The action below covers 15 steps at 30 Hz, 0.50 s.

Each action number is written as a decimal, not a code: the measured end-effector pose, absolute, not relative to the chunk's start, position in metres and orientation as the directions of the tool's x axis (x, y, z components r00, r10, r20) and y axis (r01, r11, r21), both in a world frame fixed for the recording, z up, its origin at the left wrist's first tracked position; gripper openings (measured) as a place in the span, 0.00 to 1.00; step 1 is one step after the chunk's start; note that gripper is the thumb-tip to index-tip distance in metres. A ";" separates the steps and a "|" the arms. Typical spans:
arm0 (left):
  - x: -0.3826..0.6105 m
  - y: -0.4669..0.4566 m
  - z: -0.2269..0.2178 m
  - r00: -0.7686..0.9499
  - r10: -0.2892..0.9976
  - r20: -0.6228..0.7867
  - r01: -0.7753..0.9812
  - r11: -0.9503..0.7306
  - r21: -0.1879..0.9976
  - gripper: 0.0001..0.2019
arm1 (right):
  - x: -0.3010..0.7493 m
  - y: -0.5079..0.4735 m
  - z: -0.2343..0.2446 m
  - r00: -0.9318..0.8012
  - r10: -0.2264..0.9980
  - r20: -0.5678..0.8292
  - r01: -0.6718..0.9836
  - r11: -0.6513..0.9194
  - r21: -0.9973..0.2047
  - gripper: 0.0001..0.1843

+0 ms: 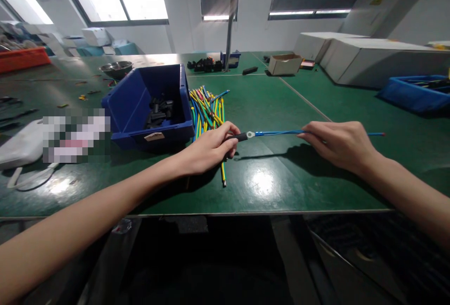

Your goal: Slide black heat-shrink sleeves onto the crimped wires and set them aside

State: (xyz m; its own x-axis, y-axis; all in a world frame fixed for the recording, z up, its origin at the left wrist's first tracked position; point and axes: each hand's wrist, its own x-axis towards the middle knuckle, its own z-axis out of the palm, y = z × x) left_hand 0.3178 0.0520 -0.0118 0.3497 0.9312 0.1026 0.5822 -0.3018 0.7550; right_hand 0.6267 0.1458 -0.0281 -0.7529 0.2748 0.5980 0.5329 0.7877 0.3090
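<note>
My left hand (214,149) pinches a short black sleeve (242,137) between thumb and fingers. Just off the sleeve's right end is a silver ring terminal (250,134), touching it or nearly so; I cannot tell which. From the terminal a blue wire (277,133) runs right into my right hand (335,143), whose fingers are closed round it. The wire's reddish tip sticks out beyond that hand. Behind my left hand lies a bundle of yellow-green and blue wires (209,108). A blue bin (151,133) left of the bundle contains several black sleeves (161,110).
The green table (267,103) has its front edge close to me. A white device (26,143) with a cable lies at left. Farther back are a metal bowl (116,69), a small carton (284,64) and a pole (230,23). White boxes (379,61) and a blue tray (416,96) stand right.
</note>
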 end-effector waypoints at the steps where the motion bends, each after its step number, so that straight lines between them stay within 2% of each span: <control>1: 0.318 0.052 -0.012 0.356 0.929 0.102 0.579 -0.305 0.756 0.05 | 0.627 0.146 -0.028 -0.760 0.274 0.590 0.527 0.790 0.312 0.15; 7: 0.319 0.053 -0.009 0.369 0.925 0.088 0.571 -0.300 0.764 0.05 | 0.627 0.147 -0.026 -0.734 0.274 0.621 0.556 0.767 0.319 0.17; 12: 0.318 0.053 -0.010 0.381 0.918 0.106 0.557 -0.320 0.766 0.05 | 0.627 0.149 -0.027 -0.741 0.252 0.622 0.569 0.729 0.382 0.18; 15: 0.318 0.053 -0.012 0.380 0.918 0.110 0.555 -0.322 0.767 0.05 | 0.627 0.149 -0.026 -0.751 0.247 0.613 0.531 0.778 0.337 0.13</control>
